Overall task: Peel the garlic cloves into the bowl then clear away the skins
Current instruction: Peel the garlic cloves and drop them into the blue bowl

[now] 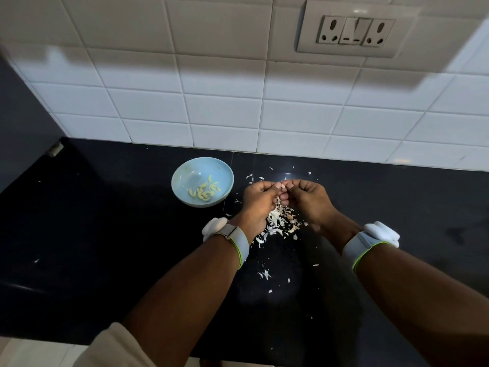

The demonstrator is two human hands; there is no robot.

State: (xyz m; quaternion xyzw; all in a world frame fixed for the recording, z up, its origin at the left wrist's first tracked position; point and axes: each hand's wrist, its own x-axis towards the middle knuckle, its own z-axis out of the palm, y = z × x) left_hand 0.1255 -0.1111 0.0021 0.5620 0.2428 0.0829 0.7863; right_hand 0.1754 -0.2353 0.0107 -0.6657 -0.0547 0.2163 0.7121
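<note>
Fingers [267, 187] curled tight on both sides, and between their tips sits a small pale garlic clove [282, 186], pinched from the left and from the right at once. The left hand [258, 201] and the right hand [308, 198] meet knuckle to knuckle above the black worktop [105, 234], thumbs tucked in towards each other, holding the clove just over a heap of papery skins [280, 223]. That heap lies directly under the hands, near the middle of the worktop, and loose flakes are scattered out from it: some towards the back edge by the wall, more trailing towards the front edge between the forearms. Just to the left of the left hand stands the light blue bowl [182, 178], close to the back edge, with a cluster of peeled cloves [205, 192] lying in its bottom on the side nearest the hands. Both wrists carry pale bands [239, 245] edged in green, each with a white block on the outer side. Behind the worktop rises the white tiled wall [211, 102], and up at its right end is a socket plate [354, 30] with a switch between two outlets. A beige sleeve [111, 348] shows at the bottom left.
</note>
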